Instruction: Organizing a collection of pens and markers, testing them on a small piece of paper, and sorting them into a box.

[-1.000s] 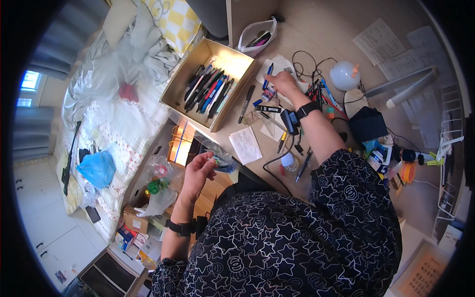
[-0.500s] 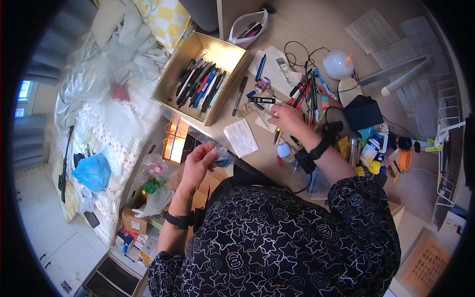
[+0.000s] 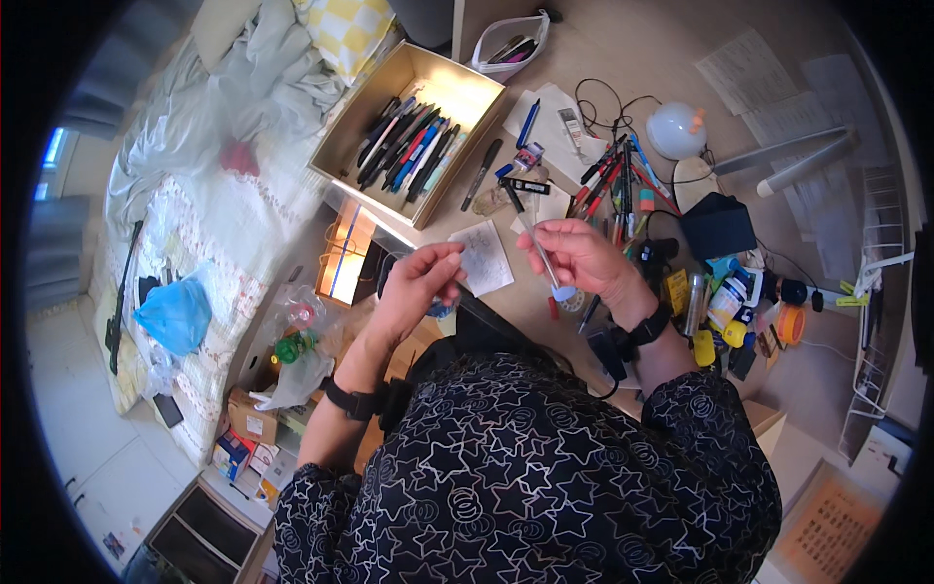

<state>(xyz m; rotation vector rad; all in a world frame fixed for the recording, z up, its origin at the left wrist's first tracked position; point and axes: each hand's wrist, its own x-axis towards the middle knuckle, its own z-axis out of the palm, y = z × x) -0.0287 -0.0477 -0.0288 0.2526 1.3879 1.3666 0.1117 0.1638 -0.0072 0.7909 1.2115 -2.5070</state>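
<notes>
A slim pen [image 3: 530,224] with a dark upper end and a pale, see-through-looking barrel is pinched between the thumb and fingers of my right hand [image 3: 584,255], tilted above the desk. My left hand [image 3: 420,284] is closed in a pinch a short way to its left; whatever the fingers hold, if anything, is too small to make out. Beneath and between the hands lies a scribbled paper [image 3: 483,261]. Beyond them, a gold box [image 3: 457,88] holds several pens and markers [image 3: 409,146]. A loose pile of red and black pens [image 3: 613,185] lies to the right.
A black marker [image 3: 482,175], a blue pen [image 3: 528,123] and a white pouch [image 3: 484,44] are on the desk. At the right stand a round white lamp [image 3: 676,131], a dark box [image 3: 717,226] and bottles [image 3: 726,300]. A bed [image 3: 243,214] is at the left.
My right hand has drawn back from the desk items toward me, bringing the pen up. My left hand has moved up and right, closer to it. The view has shifted slightly.
</notes>
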